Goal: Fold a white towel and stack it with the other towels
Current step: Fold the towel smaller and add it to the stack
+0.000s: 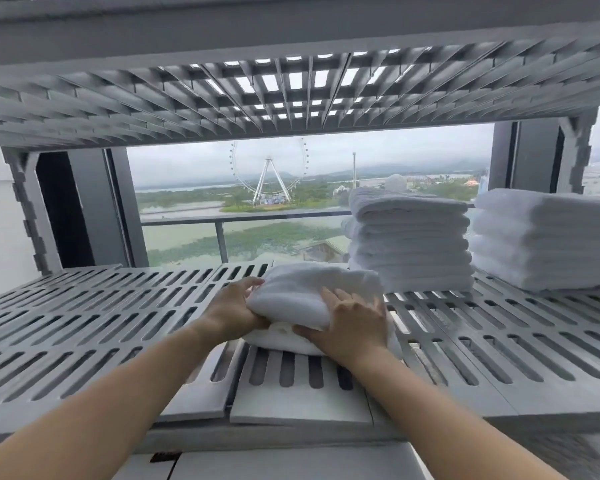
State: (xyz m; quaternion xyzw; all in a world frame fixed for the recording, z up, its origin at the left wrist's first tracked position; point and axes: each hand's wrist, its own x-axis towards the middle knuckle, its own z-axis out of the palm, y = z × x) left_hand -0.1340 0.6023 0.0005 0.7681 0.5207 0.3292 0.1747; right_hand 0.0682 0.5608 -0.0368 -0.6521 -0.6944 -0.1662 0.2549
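The left hand (234,306) and the right hand (352,323) both hold the folded white towel (302,289), which lies on the grey shelf (118,306) just beside a tall towel pile (409,237).

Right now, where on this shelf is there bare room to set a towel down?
Widest: the shelf left half, from the left post to the folded towel. Also the front-right strip before the stacks. Crowded: back right, where the middle stack and right stack leave only a slim gap.
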